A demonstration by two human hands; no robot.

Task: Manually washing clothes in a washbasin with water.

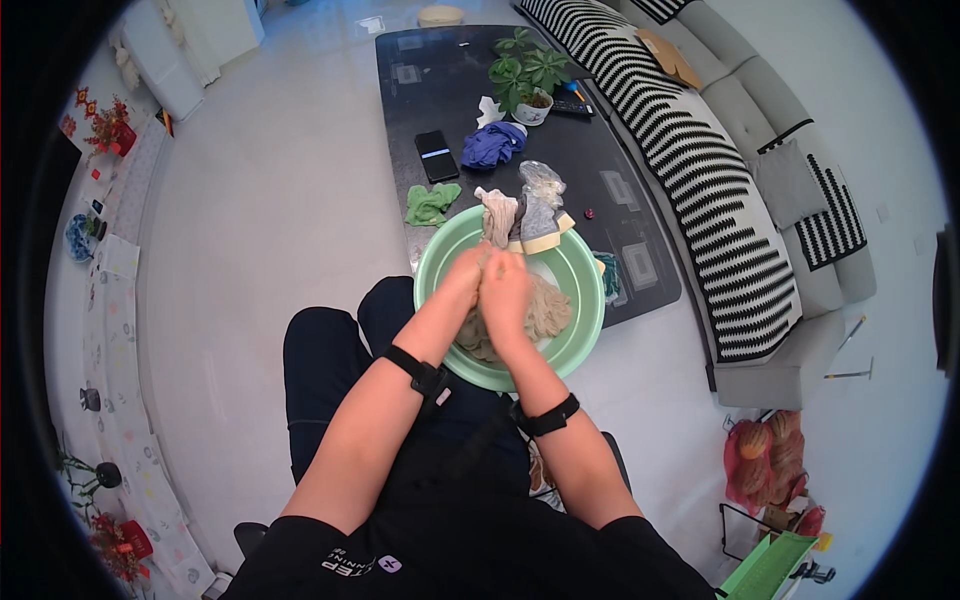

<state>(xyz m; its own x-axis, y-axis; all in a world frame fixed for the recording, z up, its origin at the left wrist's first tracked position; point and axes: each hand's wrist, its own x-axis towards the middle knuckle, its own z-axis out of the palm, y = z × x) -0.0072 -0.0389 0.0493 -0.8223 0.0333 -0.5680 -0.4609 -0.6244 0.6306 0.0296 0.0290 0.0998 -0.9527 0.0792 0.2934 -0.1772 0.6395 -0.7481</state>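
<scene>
A light green basin (593, 320) rests over my lap, against the near end of the black table. Both my hands meet above its middle, closed and pressed together. My left hand (466, 274) and my right hand (506, 292) grip a beige cloth (498, 213), whose visible part reaches from my fists toward the far rim. The stretch between my fingers is hidden. Below them, a crumpled beige-brown cloth (548, 308) lies in the basin. Grey fabric with cream edges (540, 228) hangs at the far rim, just beyond my right hand.
On the black table (415, 110) lie a green cloth (432, 204), a phone (436, 156), a purple-blue cloth (493, 146), a clear plastic bag (542, 184), a potted plant (532, 108) and a remote (572, 107). A grey sofa (755, 110) runs along the right.
</scene>
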